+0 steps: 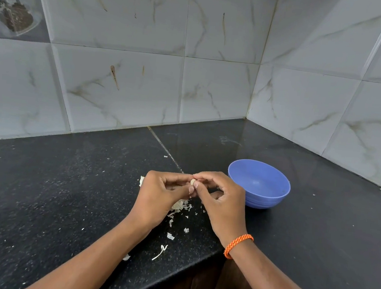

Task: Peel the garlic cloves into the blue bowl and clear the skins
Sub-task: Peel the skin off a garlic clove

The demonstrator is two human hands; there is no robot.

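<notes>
Both hands — left hand (163, 188), right hand (220, 198) — around garlic clove (193, 181)

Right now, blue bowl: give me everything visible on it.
The blue bowl is round, matte, plastic-looking, with faint ridges low on its outer wall. It stands upright on the black counter, near the tiled corner. Its visible inside looks empty. The right hand is just in front of its left side; contact cannot be told.

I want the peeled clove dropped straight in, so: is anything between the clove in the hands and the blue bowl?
Nothing visible. The garlic clove is pinched between the left hand and right hand, just left of the blue bowl. Only the right hand's own fingers lie on that side, and the bowl's mouth is open.
</notes>
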